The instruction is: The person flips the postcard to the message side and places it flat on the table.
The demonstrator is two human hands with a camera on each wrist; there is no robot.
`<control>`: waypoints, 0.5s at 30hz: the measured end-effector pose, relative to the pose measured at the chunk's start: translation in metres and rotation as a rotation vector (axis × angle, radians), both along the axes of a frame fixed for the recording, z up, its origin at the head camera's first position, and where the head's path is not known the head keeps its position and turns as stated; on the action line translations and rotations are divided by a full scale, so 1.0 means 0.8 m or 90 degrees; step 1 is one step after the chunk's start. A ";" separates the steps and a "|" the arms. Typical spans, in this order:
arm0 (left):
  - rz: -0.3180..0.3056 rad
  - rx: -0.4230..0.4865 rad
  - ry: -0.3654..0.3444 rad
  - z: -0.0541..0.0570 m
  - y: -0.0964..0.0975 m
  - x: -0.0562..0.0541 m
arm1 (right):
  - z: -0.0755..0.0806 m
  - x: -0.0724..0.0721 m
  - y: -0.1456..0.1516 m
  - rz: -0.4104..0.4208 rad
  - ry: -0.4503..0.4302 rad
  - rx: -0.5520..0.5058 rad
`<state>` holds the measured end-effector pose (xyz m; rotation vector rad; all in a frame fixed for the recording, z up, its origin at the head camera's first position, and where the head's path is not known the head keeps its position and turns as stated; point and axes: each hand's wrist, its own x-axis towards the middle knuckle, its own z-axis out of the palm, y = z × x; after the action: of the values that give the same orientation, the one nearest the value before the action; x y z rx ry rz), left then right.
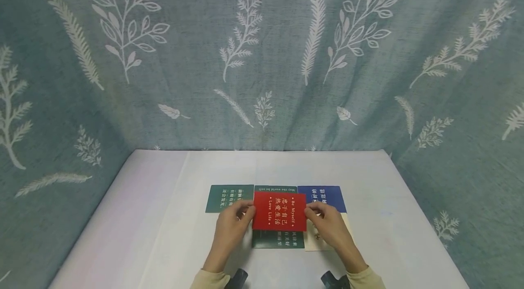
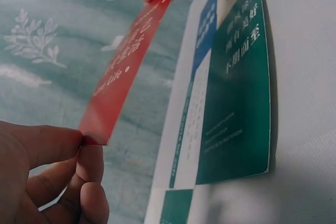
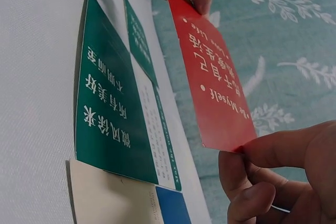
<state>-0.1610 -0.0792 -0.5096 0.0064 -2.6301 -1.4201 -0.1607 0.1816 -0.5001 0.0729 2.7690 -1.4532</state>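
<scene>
A red card [image 1: 279,211] with pale lettering is held up flat above the other cards. My left hand [image 1: 233,225] pinches its left edge between thumb and fingers, and my right hand [image 1: 329,225] pinches the right edge the same way. Beneath it lies a green card [image 2: 236,108] with white writing, partly covered by the red one in the head view. Another green card [image 1: 229,198] lies to the left of it. On the right, a blue card [image 1: 333,195] sits above a cream card [image 3: 110,195], which my right hand partly hides.
The cards lie side by side on a white table [image 1: 184,175]. A blue-green curtain [image 1: 282,107] with white leaf patterns surrounds the table at the back and sides. Dark devices [image 1: 237,278] are strapped near the wrists, below light sleeves [image 1: 210,280].
</scene>
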 end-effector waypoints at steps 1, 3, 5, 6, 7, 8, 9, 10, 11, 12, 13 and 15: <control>0.000 0.000 0.002 0.001 0.000 0.000 | 0.001 0.000 0.000 -0.002 -0.004 -0.003; -0.002 0.002 0.006 0.002 0.000 0.000 | 0.002 0.001 0.001 0.001 -0.003 -0.004; -0.006 0.002 0.012 0.003 0.000 0.001 | 0.004 0.001 0.002 0.005 0.002 -0.003; -0.008 0.002 0.015 0.003 -0.001 0.001 | 0.005 0.001 0.002 0.007 0.006 -0.003; -0.010 0.001 0.020 0.004 -0.001 0.001 | 0.005 0.001 0.003 0.008 0.010 -0.003; -0.011 0.002 0.022 0.004 -0.002 0.001 | 0.006 0.001 0.003 0.009 0.013 -0.003; -0.012 0.002 0.025 0.004 -0.002 0.002 | 0.007 0.000 0.004 0.009 0.015 -0.006; -0.013 0.004 0.027 0.004 -0.002 0.002 | 0.007 0.000 0.004 0.011 0.017 -0.009; -0.013 0.006 0.027 0.004 -0.002 0.002 | 0.008 -0.001 0.004 0.012 0.017 -0.013; -0.013 0.010 0.023 0.004 -0.002 0.002 | 0.008 -0.001 0.004 0.014 0.016 -0.019; -0.014 0.019 0.019 0.003 -0.002 0.003 | 0.008 -0.001 0.004 0.017 0.012 -0.026; -0.018 0.039 0.006 0.003 -0.003 0.003 | 0.009 -0.001 0.004 0.020 0.004 -0.037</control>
<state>-0.1585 -0.0815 -0.5074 -0.0295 -2.5887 -1.5054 -0.1612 0.1848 -0.4932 0.0231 2.7172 -1.5287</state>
